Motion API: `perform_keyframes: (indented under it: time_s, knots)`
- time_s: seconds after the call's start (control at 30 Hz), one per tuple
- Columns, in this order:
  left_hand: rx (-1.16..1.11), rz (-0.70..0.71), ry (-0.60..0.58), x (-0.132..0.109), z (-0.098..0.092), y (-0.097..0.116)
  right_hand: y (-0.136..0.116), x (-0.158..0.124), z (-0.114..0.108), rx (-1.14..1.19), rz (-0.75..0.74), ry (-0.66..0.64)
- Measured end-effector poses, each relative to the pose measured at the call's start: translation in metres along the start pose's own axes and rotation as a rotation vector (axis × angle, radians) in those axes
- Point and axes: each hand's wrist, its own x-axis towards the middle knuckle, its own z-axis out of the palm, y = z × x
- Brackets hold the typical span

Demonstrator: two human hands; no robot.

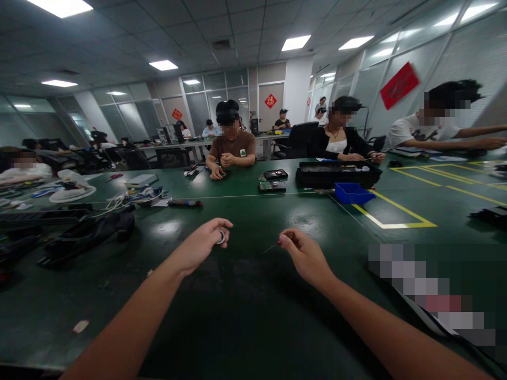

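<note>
My left hand (206, 240) is above the green table with its fingers curled. A small round piece (221, 237) with a pale rim and dark centre sits among those fingers; its exact kind cannot be made out. Across a gap to the right, my right hand (303, 250) pinches a thin screwdriver (279, 243) by its red handle. The slim metal shaft points left and down, apart from the left hand. Most of the handle is hidden by the fingers.
Ahead lie circuit boards with drive cases (272, 187), a long black tray (338, 173) and a blue bin (353, 193). A black bag-like item (89, 237), cables (114, 203) and a dark cylindrical tool (185, 202) are left. Several people sit across the table (245, 316).
</note>
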Motion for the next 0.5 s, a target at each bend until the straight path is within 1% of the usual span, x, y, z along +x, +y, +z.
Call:
perform_keyframes:
  time_s: [0.07,0.1,0.2,0.27,0.37,0.43,0.5]
  knots:
    - [0.084,0.021,-0.082,0.007,0.025,0.002,-0.001,0.001,0.000,-0.022,-0.005,0.003]
    - [0.121,0.027,-0.096,0.010,0.036,0.001,-0.002,0.001,0.000,-0.026,-0.004,0.008]
    - [0.190,0.022,-0.077,0.019,0.061,-0.009,-0.004,0.001,0.000,-0.038,0.004,0.019]
    - [0.269,0.013,-0.046,0.023,0.071,-0.021,-0.005,0.001,-0.001,-0.054,0.013,0.023]
    - [0.464,0.004,-0.012,0.025,0.077,-0.044,-0.005,0.000,-0.001,-0.065,0.029,0.026]
    - [0.550,0.017,-0.030,0.027,0.075,-0.057,-0.005,0.000,-0.001,-0.043,0.044,0.024]
    - [0.592,0.090,-0.081,0.029,0.070,-0.066,-0.005,0.000,-0.001,0.024,0.060,0.036]
